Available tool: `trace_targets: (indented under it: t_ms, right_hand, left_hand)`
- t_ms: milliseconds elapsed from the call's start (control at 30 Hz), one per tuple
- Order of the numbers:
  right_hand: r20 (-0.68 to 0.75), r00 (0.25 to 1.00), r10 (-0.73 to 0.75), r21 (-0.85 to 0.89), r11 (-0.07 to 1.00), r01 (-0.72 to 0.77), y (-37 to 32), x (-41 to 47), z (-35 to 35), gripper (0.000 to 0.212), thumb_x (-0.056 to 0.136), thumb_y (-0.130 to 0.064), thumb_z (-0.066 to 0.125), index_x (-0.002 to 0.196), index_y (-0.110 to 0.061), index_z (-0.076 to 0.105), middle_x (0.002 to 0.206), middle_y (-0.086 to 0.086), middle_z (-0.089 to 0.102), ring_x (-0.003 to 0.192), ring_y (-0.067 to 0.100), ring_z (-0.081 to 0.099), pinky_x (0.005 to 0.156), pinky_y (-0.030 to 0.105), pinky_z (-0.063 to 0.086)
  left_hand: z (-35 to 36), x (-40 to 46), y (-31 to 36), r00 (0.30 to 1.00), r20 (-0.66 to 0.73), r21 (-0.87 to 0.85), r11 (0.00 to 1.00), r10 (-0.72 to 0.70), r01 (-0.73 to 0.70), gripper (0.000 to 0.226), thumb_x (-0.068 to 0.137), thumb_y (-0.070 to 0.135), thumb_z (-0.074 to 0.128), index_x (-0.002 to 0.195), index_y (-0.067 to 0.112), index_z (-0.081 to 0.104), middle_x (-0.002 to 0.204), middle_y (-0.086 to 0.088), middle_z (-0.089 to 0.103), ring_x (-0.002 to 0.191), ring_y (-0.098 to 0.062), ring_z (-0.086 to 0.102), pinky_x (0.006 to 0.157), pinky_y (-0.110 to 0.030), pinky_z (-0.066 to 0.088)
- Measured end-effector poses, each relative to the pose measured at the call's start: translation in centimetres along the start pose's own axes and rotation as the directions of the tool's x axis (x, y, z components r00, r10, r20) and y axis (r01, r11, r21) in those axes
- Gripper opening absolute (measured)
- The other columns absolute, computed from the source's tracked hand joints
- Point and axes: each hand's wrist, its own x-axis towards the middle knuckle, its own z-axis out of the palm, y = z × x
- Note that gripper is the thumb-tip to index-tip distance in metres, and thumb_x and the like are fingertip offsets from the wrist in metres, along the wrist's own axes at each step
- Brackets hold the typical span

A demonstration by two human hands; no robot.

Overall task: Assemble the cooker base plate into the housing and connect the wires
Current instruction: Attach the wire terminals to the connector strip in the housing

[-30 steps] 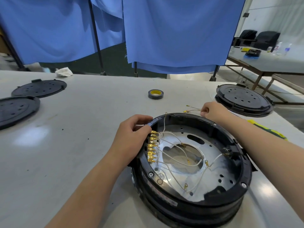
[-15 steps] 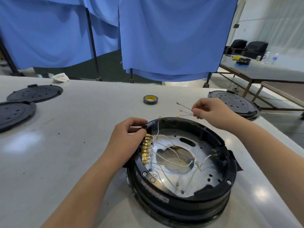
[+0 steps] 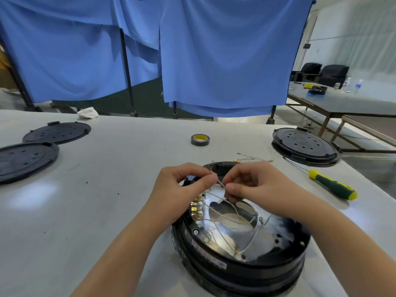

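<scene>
1. Grip state: the left hand point(image 3: 182, 189) and the right hand point(image 3: 255, 185) each pinch the same thin white wire point(image 3: 220, 184) between thumb and fingertips, closed on it, above the far-left part of the housing point(image 3: 242, 269).
2. Task items: the shiny base plate point(image 3: 231, 224) already sits inside the housing. The wire loops lie across the plate. The row of brass terminals point(image 3: 196, 207) stands at the housing's left inner wall, just under the left hand.
3. Risk A: a pull too hard on the pinched wire could tear a crimp or drag a neighbouring loop off its lug (the loops cross each other over the plate's centre hole, so a snag is likely).
4. Risk B: with several similar terminals close together, the wire could go onto the wrong tab. Which tab is intended cannot be told here.
5. Risk C: the spare leads point(image 3: 254, 159) lie loose on the table point(image 3: 107, 189) just beyond the housing's far rim. The right wrist could sweep them.
6. Risk D: both forearms cross the housing's near rim. A lean could shift the housing, as nothing visibly clamps it.
7. Open room: left of the housing the table is bare for a good stretch. The tape roll point(image 3: 200, 139) sits well beyond it.
8. Edges: right of the housing lie the screwdriver point(image 3: 330, 185) and then the table edge, near. Room there is tight.
</scene>
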Motion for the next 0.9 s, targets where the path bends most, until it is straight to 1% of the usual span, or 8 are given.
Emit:
trace_targets:
  t_ms: [67, 300, 433, 533, 667, 800, 867, 900]
  right_hand:
    - [0.039, 0.999, 0.019, 0.033, 0.999, -0.02, 0.3, -0.1, 0.3, 0.012, 0.088, -0.009, 0.065, 0.086, -0.019, 0.07, 0.079, 0.004, 0.075, 0.076, 0.015, 0.073, 0.078, 0.028, 0.058]
    - [0.142, 0.99, 0.024, 0.085, 0.996, -0.037, 0.7, -0.6, 1.1, 0.007, 0.091, -0.005, 0.061, 0.089, -0.01, 0.066, 0.079, 0.004, 0.075, 0.076, 0.013, 0.073, 0.07, 0.017, 0.052]
    - [0.166, 0.986, 0.023, 0.078, 0.996, -0.036, 0.8, -0.7, 1.0, 0.005, 0.09, -0.007, 0.062, 0.09, -0.01, 0.066, 0.08, 0.002, 0.076, 0.07, 0.003, 0.069, 0.06, 0.008, 0.046]
    - [0.145, 0.989, 0.016, -0.019, 1.0, -0.013, 1.1, -0.9, 1.0, 0.007, 0.09, -0.016, 0.064, 0.089, -0.02, 0.069, 0.081, -0.004, 0.075, 0.074, 0.003, 0.069, 0.064, 0.013, 0.048]
    - [-0.102, 0.993, -0.054, -0.143, 0.989, 0.039, 1.3, -1.1, -0.3, 0.009, 0.086, -0.024, 0.066, 0.085, -0.031, 0.071, 0.081, -0.01, 0.073, 0.076, 0.006, 0.069, 0.077, 0.029, 0.058]
    - [-0.49, 0.864, -0.118, -0.216, 0.976, 0.011, 3.2, -1.1, -2.9, 0.018, 0.09, -0.022, 0.058, 0.103, -0.033, 0.063, 0.086, -0.013, 0.07, 0.09, 0.0, 0.062, 0.081, 0.017, 0.046]
    - [-0.564, 0.822, -0.079, -0.221, 0.973, -0.059, 4.7, -1.0, -3.3, 0.027, 0.095, -0.018, 0.051, 0.117, -0.032, 0.055, 0.097, -0.014, 0.066, 0.098, 0.002, 0.056, 0.085, 0.019, 0.041]
    - [-0.554, 0.832, -0.026, -0.181, 0.979, -0.09, 5.3, -0.9, -3.4, 0.029, 0.096, -0.016, 0.047, 0.121, -0.031, 0.053, 0.101, -0.013, 0.064, 0.1, 0.004, 0.055, 0.085, 0.019, 0.042]
  left_hand:
    - [0.0, 0.0, 0.0, 1.0, 0.012, -0.002, 1.0, -0.011, 0.011, 0.005, 0.076, 0.021, 0.079, 0.074, 0.026, 0.078, 0.08, 0.008, 0.074, 0.085, -0.006, 0.068, 0.083, -0.024, 0.052]
    - [0.4, -0.2, -0.2, 0.996, 0.073, 0.024, 0.998, -0.054, 0.053, 0.008, 0.078, 0.023, 0.077, 0.077, 0.031, 0.078, 0.079, 0.01, 0.075, 0.08, -0.006, 0.07, 0.075, -0.017, 0.054]
    - [0.4, -0.3, -0.1, 0.991, 0.102, 0.036, 0.996, -0.086, 0.083, 0.008, 0.079, 0.024, 0.077, 0.079, 0.032, 0.078, 0.081, 0.009, 0.076, 0.082, -0.007, 0.071, 0.078, -0.023, 0.055]
    - [0.5, -0.3, 0.0, 0.99, 0.102, 0.043, 0.994, -0.1, 0.096, 0.007, 0.079, 0.025, 0.076, 0.078, 0.032, 0.078, 0.08, 0.008, 0.076, 0.082, -0.006, 0.071, 0.08, -0.026, 0.052]
    - [0.6, -0.4, 0.2, 0.984, 0.127, 0.048, 0.992, -0.122, 0.116, 0.013, 0.084, 0.022, 0.072, 0.076, 0.032, 0.076, 0.079, 0.008, 0.076, 0.083, -0.004, 0.071, 0.084, -0.028, 0.05]
    - [0.5, -0.4, 0.1, 0.987, 0.113, 0.096, 0.99, -0.117, 0.106, 0.011, 0.085, 0.026, 0.071, 0.08, 0.035, 0.075, 0.076, 0.009, 0.076, 0.079, -0.005, 0.071, 0.078, -0.021, 0.052]
    - [0.4, -0.4, 0.1, 0.989, 0.097, 0.13, 0.987, -0.108, 0.095, 0.013, 0.084, 0.026, 0.071, 0.079, 0.037, 0.074, 0.073, 0.008, 0.075, 0.075, -0.004, 0.071, 0.072, -0.016, 0.05]
    - [0.4, -0.3, 0.1, 0.99, 0.091, 0.141, 0.985, -0.109, 0.096, 0.014, 0.084, 0.026, 0.072, 0.078, 0.038, 0.075, 0.073, 0.008, 0.075, 0.074, -0.004, 0.07, 0.071, -0.016, 0.05]
